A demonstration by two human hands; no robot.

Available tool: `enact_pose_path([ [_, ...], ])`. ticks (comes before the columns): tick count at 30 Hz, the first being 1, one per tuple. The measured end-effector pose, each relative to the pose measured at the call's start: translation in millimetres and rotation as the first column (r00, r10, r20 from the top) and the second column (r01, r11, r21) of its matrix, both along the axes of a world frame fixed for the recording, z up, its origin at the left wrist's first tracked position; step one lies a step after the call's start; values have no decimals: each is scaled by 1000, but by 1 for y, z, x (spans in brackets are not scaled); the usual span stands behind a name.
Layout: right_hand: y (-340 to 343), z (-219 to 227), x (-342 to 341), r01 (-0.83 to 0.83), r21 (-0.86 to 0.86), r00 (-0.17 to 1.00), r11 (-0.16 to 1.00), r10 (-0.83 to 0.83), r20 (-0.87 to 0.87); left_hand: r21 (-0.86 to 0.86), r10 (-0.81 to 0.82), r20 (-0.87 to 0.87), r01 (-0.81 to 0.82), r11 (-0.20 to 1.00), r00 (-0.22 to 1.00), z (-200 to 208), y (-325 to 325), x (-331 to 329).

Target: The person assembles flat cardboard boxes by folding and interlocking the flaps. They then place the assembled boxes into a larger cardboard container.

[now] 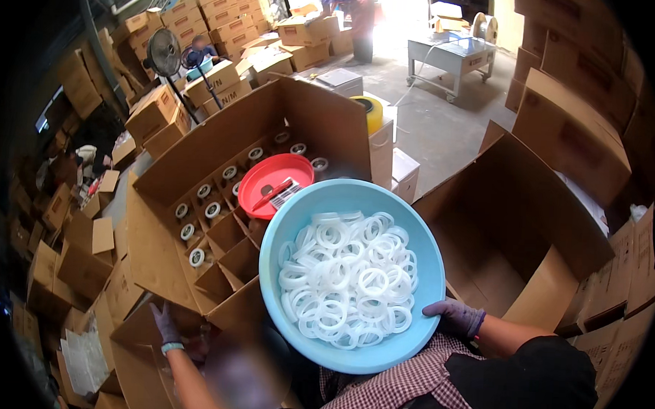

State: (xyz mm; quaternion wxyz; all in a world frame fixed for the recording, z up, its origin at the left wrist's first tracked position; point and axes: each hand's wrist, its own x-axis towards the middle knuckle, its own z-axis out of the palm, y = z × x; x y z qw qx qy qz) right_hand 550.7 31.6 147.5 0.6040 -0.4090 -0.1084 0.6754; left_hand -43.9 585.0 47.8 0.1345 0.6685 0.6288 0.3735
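A light blue plastic basin [286, 228] full of several white translucent rings [346, 278] is held up in front of me. My right hand [456, 315], in a purple glove, grips its rim at the lower right. My left hand [166, 323], also gloved, rests flat on a cardboard flap of the open divided box [220, 163] at the lower left. That box has cardboard cells with several tape-like rolls [212, 210] standing in them. A red bowl [270, 180] with a small tool in it sits on the dividers behind the basin.
A large open cardboard box [531, 235] stands to my right. Stacked cartons line the left side and the back. A standing fan [164, 51], a yellow tape roll [372, 111], a grey machine table [454, 56] and another person [351, 8] are farther off.
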Motion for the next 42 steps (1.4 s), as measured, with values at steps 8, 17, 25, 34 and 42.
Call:
enact_pose_path([
  [8,-23,-21,-3,155,43,986,987,-152,-66,-24,-207,675,301,953,709,-22,50,35],
  [17,-57,-25,7,337,30,901,941,-313,-301,-221,-73,414,178,959,908,-30,-78,36],
  [25,-84,29,28,465,90,877,881,-445,-183,-95,-164,25,166,982,986,-23,-125,65],
  [34,-72,101,132,672,218,738,708,-666,-111,9,-160,-267,169,986,950,-24,-114,18],
  [42,92,168,271,624,434,697,649,-714,66,-50,15,465,10,999,885,1,-171,7],
])
